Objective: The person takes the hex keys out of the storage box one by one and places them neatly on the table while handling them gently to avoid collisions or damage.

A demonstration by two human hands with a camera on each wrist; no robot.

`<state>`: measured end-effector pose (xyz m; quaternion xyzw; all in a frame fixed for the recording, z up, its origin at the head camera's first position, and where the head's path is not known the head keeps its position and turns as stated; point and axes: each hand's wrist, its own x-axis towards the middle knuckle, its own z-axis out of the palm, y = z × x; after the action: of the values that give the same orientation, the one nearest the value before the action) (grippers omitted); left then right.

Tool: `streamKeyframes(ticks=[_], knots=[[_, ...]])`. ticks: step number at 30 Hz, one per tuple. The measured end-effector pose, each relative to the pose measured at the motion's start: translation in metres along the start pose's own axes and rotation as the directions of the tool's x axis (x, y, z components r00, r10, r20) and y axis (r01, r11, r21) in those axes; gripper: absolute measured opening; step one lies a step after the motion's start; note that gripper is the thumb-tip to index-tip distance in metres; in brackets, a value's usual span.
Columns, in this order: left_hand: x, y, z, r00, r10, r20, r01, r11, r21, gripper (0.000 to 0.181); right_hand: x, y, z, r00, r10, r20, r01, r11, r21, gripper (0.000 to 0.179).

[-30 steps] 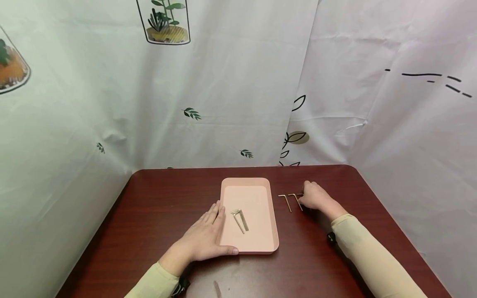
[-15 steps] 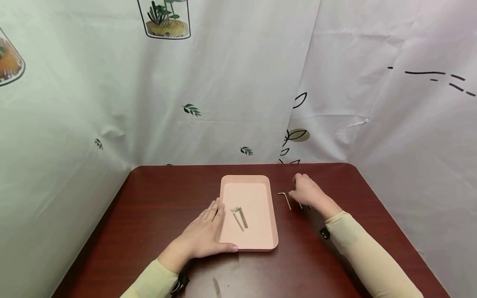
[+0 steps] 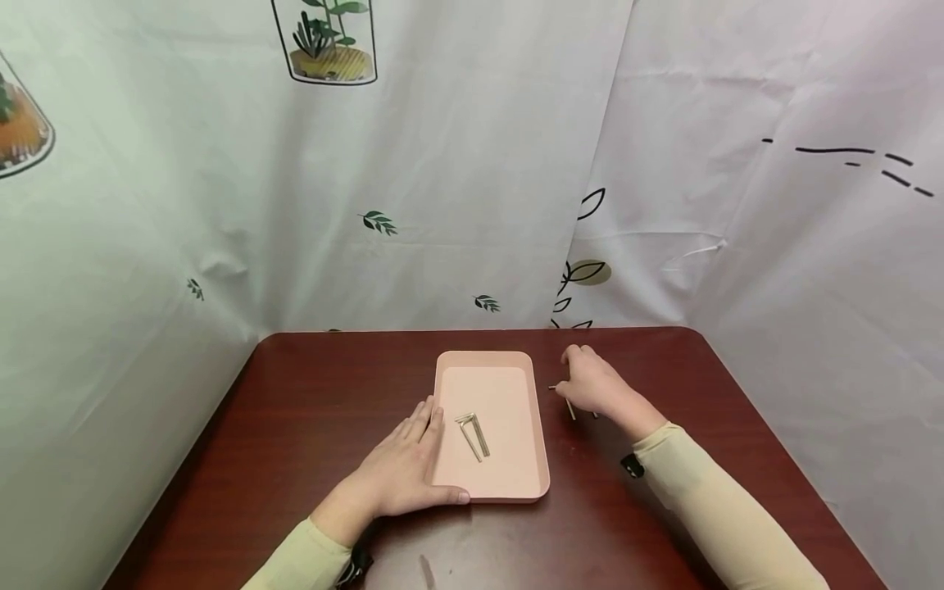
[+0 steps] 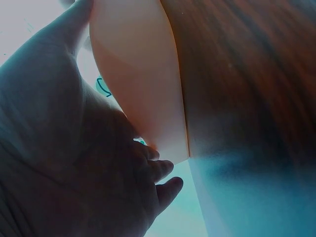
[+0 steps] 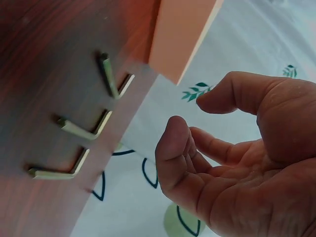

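Note:
A pink rectangular tray (image 3: 509, 475) stands on the table, with several brass-coloured hex keys (image 3: 479, 434) lying together inside. My left hand (image 3: 398, 467) rests along the tray's left side and near corner, fingers extended and thumb at the front edge. In the left wrist view its fingers (image 4: 165, 170) lie beside the tray wall (image 4: 143, 74). Right of the tray, my right hand (image 3: 596, 387) hovers over loose hex keys, mostly covering them. The right wrist view shows three L-shaped hex keys (image 5: 84, 132) on the table. There, the thumb and bent forefinger of my right hand (image 5: 237, 148) are apart, holding nothing.
The dark red wooden table (image 3: 332, 385) has rounded far corners. Pale printed cloth (image 3: 472, 164) hangs behind it and along both sides. A dark mark (image 3: 428, 571) shows near the front of the tabletop.
My right hand has moved left across the loose hex keys, from the rightmost towards the one nearest the tray. My left hand and the tray have stayed in place.

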<state>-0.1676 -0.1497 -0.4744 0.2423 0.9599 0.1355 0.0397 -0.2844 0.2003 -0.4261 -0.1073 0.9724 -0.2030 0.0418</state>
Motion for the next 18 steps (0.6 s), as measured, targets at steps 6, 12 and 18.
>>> streamKeyframes(ticks=[6, 12, 18], knots=[[0.000, 0.000, 0.000, 1.000, 0.003, -0.003, -0.003, 1.000, 0.000, 0.139, -0.002, -0.011, 0.000, 0.999, -0.034, 0.010, 0.034, 0.999, 0.010, 0.047], [0.002, 0.000, 0.000, 1.000, 0.009, -0.018, -0.009, 1.000, 0.014, 0.138, -0.004, -0.021, -0.002, 0.998, -0.066, 0.005, 0.066, 0.998, 0.003, 0.046], [0.001, 0.000, 0.000, 1.000, 0.000, -0.011, 0.000, 1.000, 0.006, 0.139, -0.007, -0.032, 0.000, 0.997, -0.075, 0.001, 0.075, 0.997, 0.007, 0.045]])
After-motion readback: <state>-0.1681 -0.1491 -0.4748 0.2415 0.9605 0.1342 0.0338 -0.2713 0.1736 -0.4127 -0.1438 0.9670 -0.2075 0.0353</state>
